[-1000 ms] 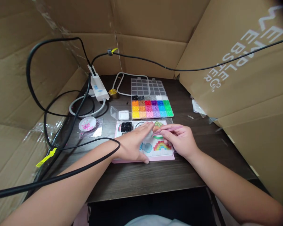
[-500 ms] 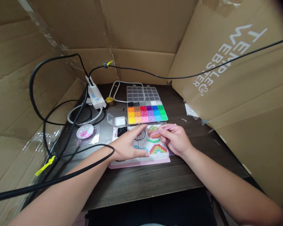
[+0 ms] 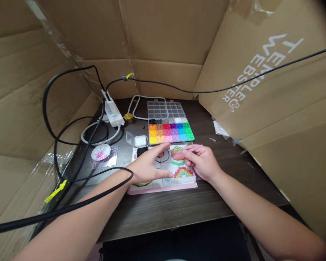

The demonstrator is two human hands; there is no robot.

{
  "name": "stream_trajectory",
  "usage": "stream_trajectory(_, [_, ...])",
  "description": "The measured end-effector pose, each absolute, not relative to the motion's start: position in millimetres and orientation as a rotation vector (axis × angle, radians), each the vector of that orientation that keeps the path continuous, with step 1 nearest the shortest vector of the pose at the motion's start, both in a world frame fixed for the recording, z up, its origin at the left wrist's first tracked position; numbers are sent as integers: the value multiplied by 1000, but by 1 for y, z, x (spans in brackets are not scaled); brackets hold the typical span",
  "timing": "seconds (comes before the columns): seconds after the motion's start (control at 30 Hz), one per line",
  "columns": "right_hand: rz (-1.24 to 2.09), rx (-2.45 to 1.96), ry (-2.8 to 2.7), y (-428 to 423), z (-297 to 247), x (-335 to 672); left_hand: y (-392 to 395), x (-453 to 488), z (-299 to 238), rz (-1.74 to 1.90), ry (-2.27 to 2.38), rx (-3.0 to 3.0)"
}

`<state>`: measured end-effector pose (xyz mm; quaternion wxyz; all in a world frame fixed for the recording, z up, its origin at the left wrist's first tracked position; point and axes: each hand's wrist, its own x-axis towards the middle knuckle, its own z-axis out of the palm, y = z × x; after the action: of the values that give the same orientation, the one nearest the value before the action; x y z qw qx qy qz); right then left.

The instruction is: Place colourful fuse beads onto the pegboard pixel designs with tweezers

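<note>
A clear pegboard (image 3: 179, 177) with bead pictures, among them a rainbow (image 3: 183, 172), lies on a pink sheet on the dark wooden table (image 3: 165, 210). My left hand (image 3: 148, 165) lies flat on the board's left half, fingers stretched toward its far edge. My right hand (image 3: 202, 161) rests at the board's right side and pinches pink tweezers (image 3: 191, 148), whose tip points left at an orange and green bead picture (image 3: 176, 152). An open bead case (image 3: 170, 131) with many coloured compartments stands just beyond the board.
A small clear box with white beads (image 3: 140, 140) and a black bead pile (image 3: 142, 150) sit by the board. At left are a white dish of pink beads (image 3: 100, 152), a white adapter (image 3: 112, 112), and black cables (image 3: 70, 174). Cardboard walls (image 3: 274, 108) enclose the table.
The view has shifted a little. My left hand slid slightly back toward me on the board, uncovering more of the pictures. My right hand stays in place with the tweezers.
</note>
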<state>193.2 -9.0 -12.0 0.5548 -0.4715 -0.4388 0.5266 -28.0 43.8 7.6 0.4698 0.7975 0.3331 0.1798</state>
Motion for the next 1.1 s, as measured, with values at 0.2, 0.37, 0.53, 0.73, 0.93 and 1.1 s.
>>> stream_trajectory(0.2, [1252, -1082, -991, -8, -13, 194, 47, -28, -2, 598, 811, 1912])
stream_trajectory(0.37, [1264, -1103, -979, -7, -12, 194, 44, -27, 9, 465, 833, 2100])
stream_trajectory(0.53, [1283, -1108, -982, -6, -12, 195, 41, -26, 16, 411, 831, 2155])
stream_trajectory(0.73, [1295, -1122, -936, -6, -12, 196, 41, -25, 12, 470, 873, 2094])
stream_trajectory(0.93, [1298, -1095, -961, -5, -13, 195, 43, -25, 1, 633, 863, 2015])
stream_trajectory(1.1, [1131, -1187, -1062, -4, -7, 197, 42, -24, 3, 591, 910, 2048])
